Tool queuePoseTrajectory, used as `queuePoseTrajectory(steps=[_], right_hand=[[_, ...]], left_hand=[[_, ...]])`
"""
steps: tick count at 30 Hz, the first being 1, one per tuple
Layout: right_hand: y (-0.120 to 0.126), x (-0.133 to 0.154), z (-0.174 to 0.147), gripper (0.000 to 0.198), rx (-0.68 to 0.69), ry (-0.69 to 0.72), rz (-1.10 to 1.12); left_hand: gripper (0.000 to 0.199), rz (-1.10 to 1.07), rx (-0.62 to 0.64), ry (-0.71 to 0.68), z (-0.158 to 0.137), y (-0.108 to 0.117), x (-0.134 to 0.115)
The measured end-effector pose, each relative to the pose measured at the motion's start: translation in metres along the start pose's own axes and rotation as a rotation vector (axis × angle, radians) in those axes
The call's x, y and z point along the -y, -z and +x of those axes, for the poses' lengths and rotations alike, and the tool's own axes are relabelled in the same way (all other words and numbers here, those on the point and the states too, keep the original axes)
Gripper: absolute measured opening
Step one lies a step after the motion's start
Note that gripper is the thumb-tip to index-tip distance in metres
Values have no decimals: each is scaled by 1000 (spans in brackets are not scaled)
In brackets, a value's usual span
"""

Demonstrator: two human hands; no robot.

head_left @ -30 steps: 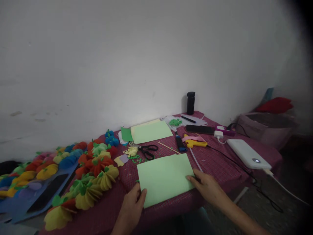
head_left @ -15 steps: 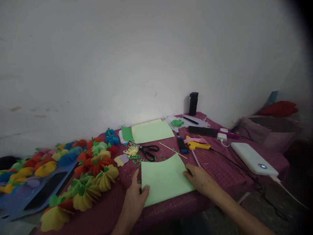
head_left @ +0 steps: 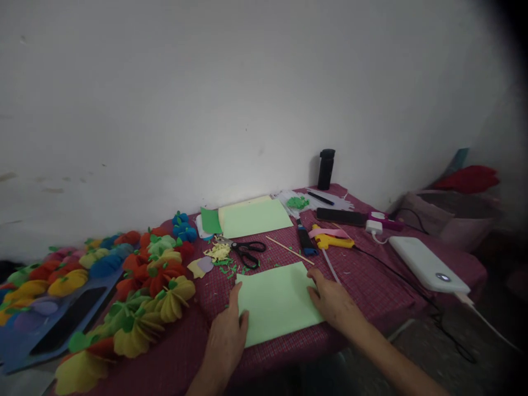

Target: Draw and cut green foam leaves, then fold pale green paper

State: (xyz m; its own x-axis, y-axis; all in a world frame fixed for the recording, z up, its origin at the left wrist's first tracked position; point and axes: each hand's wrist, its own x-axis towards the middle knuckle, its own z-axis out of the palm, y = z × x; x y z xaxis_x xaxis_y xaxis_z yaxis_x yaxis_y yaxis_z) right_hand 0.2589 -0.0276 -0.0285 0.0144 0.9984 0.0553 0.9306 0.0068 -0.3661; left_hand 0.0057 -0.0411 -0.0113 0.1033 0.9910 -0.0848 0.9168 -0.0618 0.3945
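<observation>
A light green sheet (head_left: pixel 278 305) lies in front of me near the table's front edge. My left hand (head_left: pixel 226 333) is at its left edge, index finger stretched along the side and thumb apart from it. At the right edge rests my right hand (head_left: pixel 336 305), its thumb and index finger apart and touching the sheet. The undersides of the fingers are hidden. Beyond the sheet are black-handled scissors (head_left: pixel 247 253), a thin wooden stick (head_left: pixel 290 250), a blue and black utility knife (head_left: pixel 306 241) and a yellow glue gun (head_left: pixel 330 241).
Colourful pumpkin-like pieces (head_left: pixel 152 275) crowd the left side. More green sheets (head_left: pixel 256 217) lie at the back, with yellow scraps (head_left: pixel 218 252) nearby. A black bottle (head_left: pixel 325 169) stands by the wall. On the right are a white power bank (head_left: pixel 427 264) and trailing cables (head_left: pixel 406 280).
My left hand has come closer to the sheet's left edge. My right hand has shifted slightly left and up its right edge. The sheet's far edge looks straighter, and the view has tilted a little.
</observation>
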Motion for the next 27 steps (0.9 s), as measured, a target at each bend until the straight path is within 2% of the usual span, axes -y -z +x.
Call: queuePoseTrajectory(steps=[6, 13, 15, 17, 19, 21, 23, 24, 27], right_hand=[[2, 1, 1, 15, 33, 4, -76], [2, 3, 1, 16, 43, 10, -102], [2, 3, 1, 18, 46, 12, -111], [3, 4, 0, 20, 46, 11, -119], [3, 5, -1, 20, 41, 10, -126], [4, 5, -1, 20, 37, 11, -133], [4, 6, -1, 21, 35, 15, -136], [4, 6, -1, 21, 34, 16, -137], [4, 5, -1, 22, 31, 25, -138]], left_hand=[[51, 56, 42, -26, -2, 3, -4], [45, 159, 41, -59, -1, 2, -4], [42, 262, 11, -83, -2, 2, -5], [42, 387, -94, -126, -3, 0, -7], [47, 478, -218, -211, -4, -6, -11], [54, 491, -283, -380, -5, -15, -16], [56, 439, -261, -587, -7, -24, -24], [57, 409, -222, -644, -8, -29, -29], [62, 325, -94, -692, -9, -36, -44]])
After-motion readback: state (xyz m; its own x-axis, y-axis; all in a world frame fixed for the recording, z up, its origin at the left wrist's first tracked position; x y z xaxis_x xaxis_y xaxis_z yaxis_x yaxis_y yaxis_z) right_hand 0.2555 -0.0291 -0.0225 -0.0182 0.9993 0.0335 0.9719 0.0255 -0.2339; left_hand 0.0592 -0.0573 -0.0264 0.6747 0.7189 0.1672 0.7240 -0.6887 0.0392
